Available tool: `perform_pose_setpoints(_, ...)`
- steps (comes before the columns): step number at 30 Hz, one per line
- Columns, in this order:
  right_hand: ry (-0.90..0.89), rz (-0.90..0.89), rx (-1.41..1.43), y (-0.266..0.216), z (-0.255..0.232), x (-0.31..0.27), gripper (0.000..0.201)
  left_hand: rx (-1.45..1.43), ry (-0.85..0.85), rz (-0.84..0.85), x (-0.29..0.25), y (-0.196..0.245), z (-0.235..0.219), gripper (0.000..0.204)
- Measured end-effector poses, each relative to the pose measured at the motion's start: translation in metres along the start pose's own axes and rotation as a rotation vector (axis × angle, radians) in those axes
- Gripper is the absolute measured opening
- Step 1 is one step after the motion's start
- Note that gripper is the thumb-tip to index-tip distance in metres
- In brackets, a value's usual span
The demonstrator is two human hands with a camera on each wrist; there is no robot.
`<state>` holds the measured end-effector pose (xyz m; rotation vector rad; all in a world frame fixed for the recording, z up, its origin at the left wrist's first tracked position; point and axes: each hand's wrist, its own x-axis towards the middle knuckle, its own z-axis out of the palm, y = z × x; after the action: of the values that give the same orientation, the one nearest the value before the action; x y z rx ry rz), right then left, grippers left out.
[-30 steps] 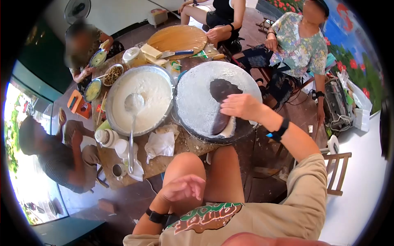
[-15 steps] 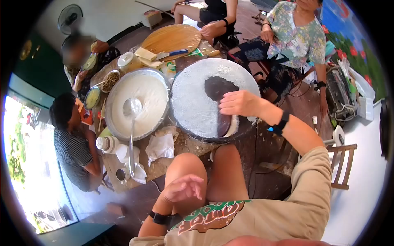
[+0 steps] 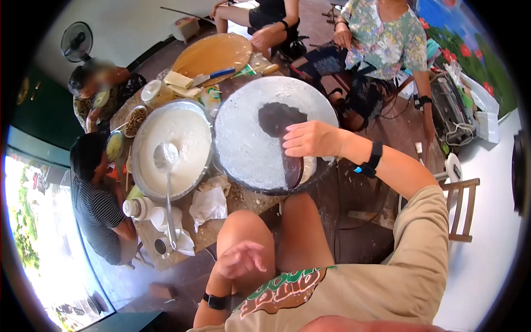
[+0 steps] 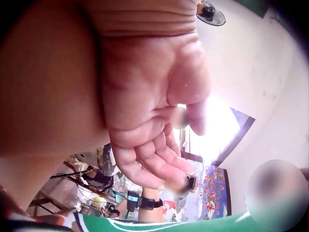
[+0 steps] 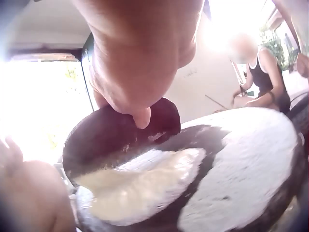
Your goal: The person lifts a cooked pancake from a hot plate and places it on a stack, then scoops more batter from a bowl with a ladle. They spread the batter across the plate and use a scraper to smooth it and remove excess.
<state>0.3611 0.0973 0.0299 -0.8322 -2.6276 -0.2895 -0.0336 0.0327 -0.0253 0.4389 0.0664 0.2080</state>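
Up top, the right hand point(image 3: 311, 138) grips a dark spreader point(image 5: 120, 133) on the griddle point(image 3: 243, 144) — the left hand point(image 3: 239, 260) hangs slack, holding nothing.

I see a worn wooden table point(image 3: 251, 202) carrying a round griddle point(image 3: 243, 138), a big batter basin point(image 3: 145, 138) beside it, crumpled paper point(image 3: 207, 202), a white bottle point(image 3: 135, 208) and a round wooden board point(image 3: 213, 52).

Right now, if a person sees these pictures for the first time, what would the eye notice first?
Probably the big round griddle at the table's near end, white with thin batter except one dark bare patch. There the right hand grips a dark spreader, pushing a pale pool of batter. Beside it, on the left, stands a wide basin of white batter with a ladle in it.
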Motion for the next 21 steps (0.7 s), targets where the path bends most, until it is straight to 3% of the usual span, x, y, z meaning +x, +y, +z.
perform_pose_setpoints(3,-0.134,-0.052,-0.017,0.0,-0.003,-0.01,0.012,-0.006,0.001,-0.015,0.001,0.001,-0.003,0.049)
perform_pose_setpoints(8,-0.231,-0.035,-0.165,0.046,-0.024,-0.044,0.011,-0.008,0.002,0.003,-0.001,0.002,-0.004,0.05)
perform_pose_setpoints(10,-0.152,-0.013,-0.203,0.051,-0.032,-0.038,0.011,-0.043,0.01,-0.001,0.0,0.001,-0.005,0.053)
perform_pose_setpoints(13,-0.141,-0.024,-0.103,0.021,-0.024,-0.019,0.013,-0.07,-0.003,-0.004,0.002,-0.002,-0.006,0.054)
perform_pose_setpoints(16,-0.067,-0.16,-0.064,0.008,-0.014,-0.017,0.004,-0.08,-0.003,-0.008,0.003,-0.001,-0.004,0.054)
perform_pose_setpoints(21,-0.162,-0.124,-0.319,0.063,-0.028,-0.049,0.006,-0.072,0.039,-0.026,-0.001,0.002,-0.005,0.054)
